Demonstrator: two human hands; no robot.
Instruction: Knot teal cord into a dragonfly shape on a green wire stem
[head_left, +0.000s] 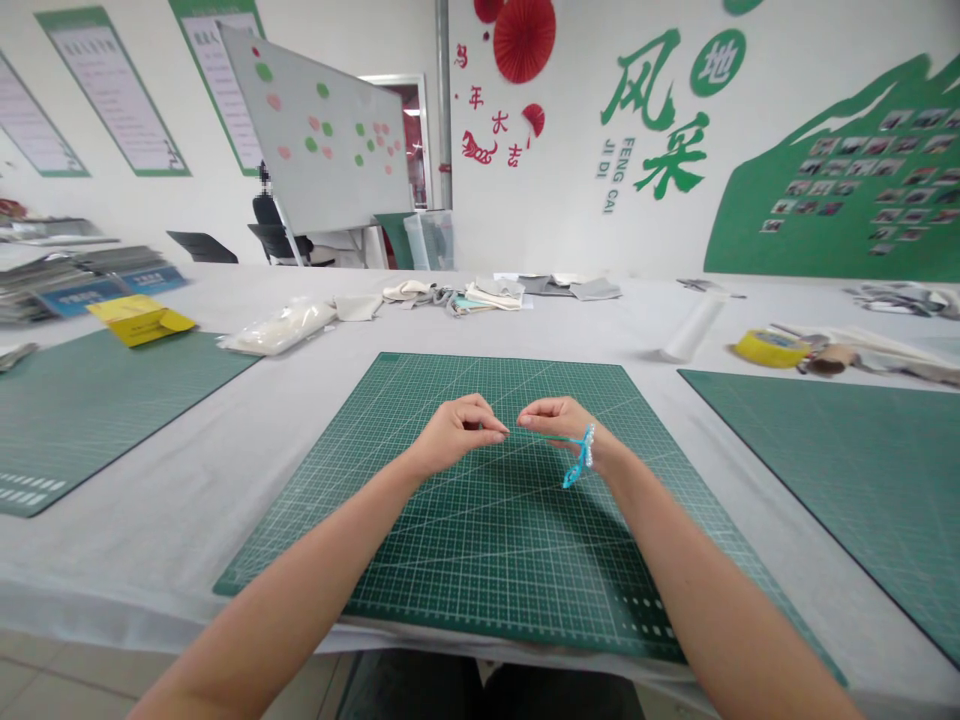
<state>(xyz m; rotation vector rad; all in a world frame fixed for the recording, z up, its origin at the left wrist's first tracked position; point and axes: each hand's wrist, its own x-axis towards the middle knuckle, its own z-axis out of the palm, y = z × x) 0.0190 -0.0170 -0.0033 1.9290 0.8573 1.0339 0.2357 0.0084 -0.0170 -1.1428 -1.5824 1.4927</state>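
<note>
Turquoise looped ornament (574,472), round white beads (589,447), gridded mat (450,560)

Own body, head view: left forearm (300,570) and right forearm (705,560) are both showing bare, out to where the frame is cutting them off. Each is tapering smoothly toward a narrower wrist and broadening toward the elbow end; outlines are appearing even and rounded. Left hand (450,436) and right hand (574,418) are likewise showing bare, with slender fingers; nail detail is coming out too small to read. At the bottom of view, dark legwear (409,688) is covering both thighs, reading near-black, with seams and weave being lost in shadow
</note>
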